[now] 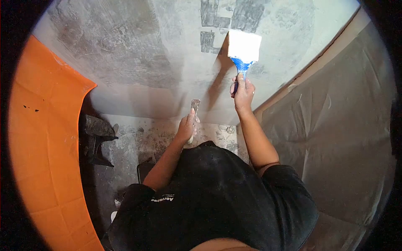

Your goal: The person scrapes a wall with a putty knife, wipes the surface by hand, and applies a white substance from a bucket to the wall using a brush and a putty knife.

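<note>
My right hand is raised in front of the wall and wrapped round the handle of a wide putty knife. Its blue neck is smeared with white, and its broad blade shows bright white, pointing up. Lower and to the left, my left hand grips a narrow putty knife upright, with a dirty blade above the fingers and a pale handle end below. Behind both tools stands the wall, coated unevenly in white and grey, with darker rectangular patches near the wide blade.
An orange sheet hangs along the left side. A grey-brown sheet covers the right side. Dark metal-looking pieces stand beside the orange sheet. The floor is spattered with white.
</note>
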Available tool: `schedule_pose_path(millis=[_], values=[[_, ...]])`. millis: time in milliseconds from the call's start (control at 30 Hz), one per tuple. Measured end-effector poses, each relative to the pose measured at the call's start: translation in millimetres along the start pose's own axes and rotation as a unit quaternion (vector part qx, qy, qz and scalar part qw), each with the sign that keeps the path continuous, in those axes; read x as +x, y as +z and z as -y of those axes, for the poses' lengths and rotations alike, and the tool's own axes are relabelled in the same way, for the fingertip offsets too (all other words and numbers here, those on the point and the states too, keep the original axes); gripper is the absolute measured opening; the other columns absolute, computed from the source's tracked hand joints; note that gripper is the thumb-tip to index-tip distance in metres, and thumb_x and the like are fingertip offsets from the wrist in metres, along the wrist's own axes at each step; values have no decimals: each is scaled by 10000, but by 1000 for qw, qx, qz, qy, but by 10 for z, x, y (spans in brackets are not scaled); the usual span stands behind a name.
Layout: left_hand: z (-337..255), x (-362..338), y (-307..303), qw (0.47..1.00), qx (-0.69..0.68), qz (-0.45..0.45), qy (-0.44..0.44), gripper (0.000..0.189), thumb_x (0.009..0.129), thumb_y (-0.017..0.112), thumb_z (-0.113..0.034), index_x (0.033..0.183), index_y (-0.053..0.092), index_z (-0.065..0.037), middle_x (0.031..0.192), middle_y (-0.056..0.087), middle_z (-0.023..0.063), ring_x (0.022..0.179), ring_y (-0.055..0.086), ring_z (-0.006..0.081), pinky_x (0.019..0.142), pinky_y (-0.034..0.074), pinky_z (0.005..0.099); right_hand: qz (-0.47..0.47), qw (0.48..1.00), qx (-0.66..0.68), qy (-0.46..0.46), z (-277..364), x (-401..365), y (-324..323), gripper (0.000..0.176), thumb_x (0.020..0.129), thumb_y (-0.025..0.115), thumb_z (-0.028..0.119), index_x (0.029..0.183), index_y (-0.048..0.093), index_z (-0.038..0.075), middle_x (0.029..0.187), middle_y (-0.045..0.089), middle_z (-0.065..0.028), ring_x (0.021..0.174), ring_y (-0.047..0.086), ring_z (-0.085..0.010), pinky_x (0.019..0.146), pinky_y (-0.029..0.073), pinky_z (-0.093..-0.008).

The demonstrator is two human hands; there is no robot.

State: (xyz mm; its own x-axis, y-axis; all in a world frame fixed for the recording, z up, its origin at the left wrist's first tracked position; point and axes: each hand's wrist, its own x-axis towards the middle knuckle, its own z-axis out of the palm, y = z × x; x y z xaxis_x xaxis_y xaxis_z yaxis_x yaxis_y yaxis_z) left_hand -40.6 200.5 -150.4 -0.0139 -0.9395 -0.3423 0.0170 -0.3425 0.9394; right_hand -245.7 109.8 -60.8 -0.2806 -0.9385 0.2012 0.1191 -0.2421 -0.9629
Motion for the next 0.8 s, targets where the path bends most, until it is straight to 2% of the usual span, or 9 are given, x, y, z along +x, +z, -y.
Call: schedule_pose_path(millis=[533,800], values=[[100,87,-52,999,-32,9,-11,574,970,357,-569,764,535,-63,508,420,6,367,367,115,358,316,281,-12,998,5,54,-301,-91,-57,371,988,495,335,800,590,29,510,512,-17,398,436,-89,379,341,-242],[161,88,-76,999,-20,-6,-42,577,970,365,-563,763,544,-55,518,422,1,398,398,116,379,341,280,-16,998,9,67,-402,-156,-82,380,985,503,344,793,596,30,508,506,-15,409,440,-86,392,337,-241]])
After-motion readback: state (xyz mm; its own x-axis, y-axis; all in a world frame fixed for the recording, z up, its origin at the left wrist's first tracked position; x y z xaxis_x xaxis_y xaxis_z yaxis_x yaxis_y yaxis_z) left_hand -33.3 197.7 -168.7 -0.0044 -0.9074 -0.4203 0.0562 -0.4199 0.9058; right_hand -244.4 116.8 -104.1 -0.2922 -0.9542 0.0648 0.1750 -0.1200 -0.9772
